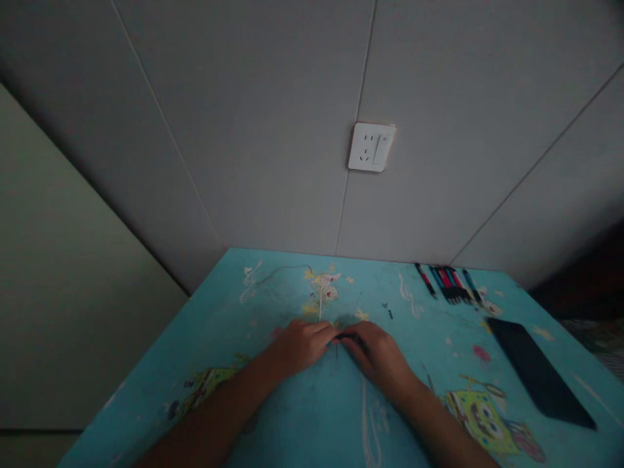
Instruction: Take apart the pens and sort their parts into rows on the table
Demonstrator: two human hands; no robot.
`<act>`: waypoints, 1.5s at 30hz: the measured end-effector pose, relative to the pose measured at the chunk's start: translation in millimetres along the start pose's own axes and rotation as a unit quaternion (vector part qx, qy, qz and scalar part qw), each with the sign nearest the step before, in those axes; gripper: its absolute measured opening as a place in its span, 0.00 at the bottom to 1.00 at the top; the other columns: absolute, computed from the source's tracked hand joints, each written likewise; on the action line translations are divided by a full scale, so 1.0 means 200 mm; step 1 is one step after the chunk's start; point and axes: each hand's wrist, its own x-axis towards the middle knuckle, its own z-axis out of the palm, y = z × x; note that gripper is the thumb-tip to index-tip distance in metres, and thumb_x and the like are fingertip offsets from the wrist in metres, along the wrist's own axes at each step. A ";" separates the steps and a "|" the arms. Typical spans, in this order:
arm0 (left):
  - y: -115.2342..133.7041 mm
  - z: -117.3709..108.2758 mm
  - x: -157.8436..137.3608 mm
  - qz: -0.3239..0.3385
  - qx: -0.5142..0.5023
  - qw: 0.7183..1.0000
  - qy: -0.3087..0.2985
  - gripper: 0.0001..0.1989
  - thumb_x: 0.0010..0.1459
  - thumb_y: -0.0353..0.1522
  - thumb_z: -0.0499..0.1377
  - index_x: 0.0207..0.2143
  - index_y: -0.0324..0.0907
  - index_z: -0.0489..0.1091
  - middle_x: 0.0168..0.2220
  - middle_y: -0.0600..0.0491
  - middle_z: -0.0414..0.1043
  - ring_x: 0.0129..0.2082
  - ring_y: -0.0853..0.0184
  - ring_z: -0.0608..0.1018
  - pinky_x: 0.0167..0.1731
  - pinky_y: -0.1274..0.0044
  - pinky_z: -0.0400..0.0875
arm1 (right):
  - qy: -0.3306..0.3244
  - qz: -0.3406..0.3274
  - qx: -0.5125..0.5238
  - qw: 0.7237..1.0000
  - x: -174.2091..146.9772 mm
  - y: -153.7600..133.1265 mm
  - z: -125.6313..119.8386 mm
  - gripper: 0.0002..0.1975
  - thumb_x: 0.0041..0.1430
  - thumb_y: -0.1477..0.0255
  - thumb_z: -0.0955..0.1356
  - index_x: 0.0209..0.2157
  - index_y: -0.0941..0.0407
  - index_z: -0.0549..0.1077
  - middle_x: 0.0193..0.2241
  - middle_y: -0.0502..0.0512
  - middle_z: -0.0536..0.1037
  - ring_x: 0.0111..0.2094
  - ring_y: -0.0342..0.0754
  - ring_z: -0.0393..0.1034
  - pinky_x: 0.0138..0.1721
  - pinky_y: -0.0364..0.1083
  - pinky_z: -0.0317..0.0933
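Observation:
Near the middle of the table, my left hand [303, 344] and my right hand [377, 354] meet with fingertips pinched together. Between them is a slim dark pen part [344, 336], mostly covered by the fingers. Both hands appear closed on it. A thin white stick [320, 302], like a pen refill, shows just beyond my left hand; whether it lies on the table or is held I cannot tell. Past my right hand lies a small dark piece [390, 314], with a tinier bit beside it.
At the back right, several pens [451, 285] with black, red and blue parts lie in a row. A flat black rectangular object [539, 367] rests at the right. The table [307, 429] has a blue cartoon cover and meets a grey wall with a white socket [371, 147].

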 end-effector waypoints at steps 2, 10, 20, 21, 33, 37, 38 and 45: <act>-0.02 0.01 0.01 -0.020 -0.018 0.999 0.021 0.15 0.67 0.35 0.51 0.53 0.48 0.68 0.42 0.51 0.77 0.39 0.65 0.79 0.39 0.75 0.73 | 0.048 0.043 -0.066 0.996 0.01 0.06 -0.04 0.10 0.67 0.68 0.62 0.40 0.54 0.74 0.37 0.56 0.77 0.39 0.50 0.71 0.44 0.47 0.62; -0.06 0.04 0.01 -0.078 -0.034 0.993 0.076 0.14 0.66 0.34 0.51 0.51 0.47 0.71 0.41 0.49 0.78 0.38 0.65 0.80 0.41 0.74 0.74 | 0.081 0.259 -0.250 0.929 0.00 0.33 -0.17 0.14 0.65 0.64 0.63 0.39 0.57 0.75 0.34 0.63 0.78 0.32 0.53 0.74 0.32 0.47 0.59; -0.05 0.07 0.20 -0.112 0.041 0.992 0.034 0.17 0.68 0.33 0.48 0.56 0.48 0.66 0.48 0.48 0.75 0.43 0.63 0.78 0.42 0.74 0.71 | 0.088 0.212 -0.245 0.942 0.03 0.22 -0.07 0.11 0.65 0.68 0.62 0.34 0.56 0.74 0.33 0.59 0.77 0.33 0.50 0.73 0.33 0.45 0.59; -0.06 0.08 0.22 -0.115 0.048 0.992 0.027 0.17 0.68 0.32 0.48 0.55 0.48 0.67 0.48 0.49 0.75 0.43 0.64 0.78 0.42 0.75 0.71 | 0.094 0.194 -0.239 0.947 0.05 0.19 -0.04 0.11 0.66 0.69 0.62 0.35 0.56 0.74 0.33 0.58 0.77 0.34 0.50 0.73 0.35 0.45 0.59; -0.07 0.09 0.22 -0.101 0.039 0.994 0.017 0.15 0.67 0.34 0.50 0.53 0.48 0.69 0.47 0.49 0.71 0.43 0.64 0.77 0.41 0.74 0.70 | 0.086 0.153 -0.193 0.965 0.19 0.17 0.07 0.10 0.67 0.70 0.62 0.39 0.56 0.74 0.35 0.57 0.77 0.37 0.48 0.72 0.40 0.43 0.59; -0.07 0.09 0.22 -0.100 0.030 0.994 0.034 0.16 0.67 0.34 0.50 0.55 0.49 0.67 0.51 0.50 0.70 0.45 0.64 0.76 0.41 0.75 0.70 | 0.086 0.150 -0.181 0.968 0.19 0.16 0.08 0.10 0.67 0.68 0.63 0.41 0.55 0.74 0.36 0.56 0.77 0.39 0.48 0.72 0.40 0.42 0.60; -0.08 0.09 0.22 -0.103 0.030 0.993 0.040 0.16 0.67 0.35 0.50 0.55 0.50 0.66 0.52 0.50 0.70 0.45 0.63 0.76 0.41 0.75 0.70 | 0.091 0.149 -0.177 0.969 0.19 0.16 0.07 0.10 0.67 0.68 0.63 0.42 0.55 0.74 0.37 0.56 0.77 0.39 0.48 0.72 0.40 0.43 0.61; -0.13 0.06 0.18 -0.166 0.053 0.983 0.056 0.16 0.68 0.38 0.46 0.47 0.46 0.71 0.42 0.50 0.74 0.38 0.64 0.77 0.37 0.75 0.69 | 0.196 0.150 -0.171 0.954 0.12 0.30 -0.10 0.14 0.67 0.66 0.61 0.47 0.56 0.74 0.38 0.58 0.76 0.41 0.50 0.70 0.47 0.46 0.60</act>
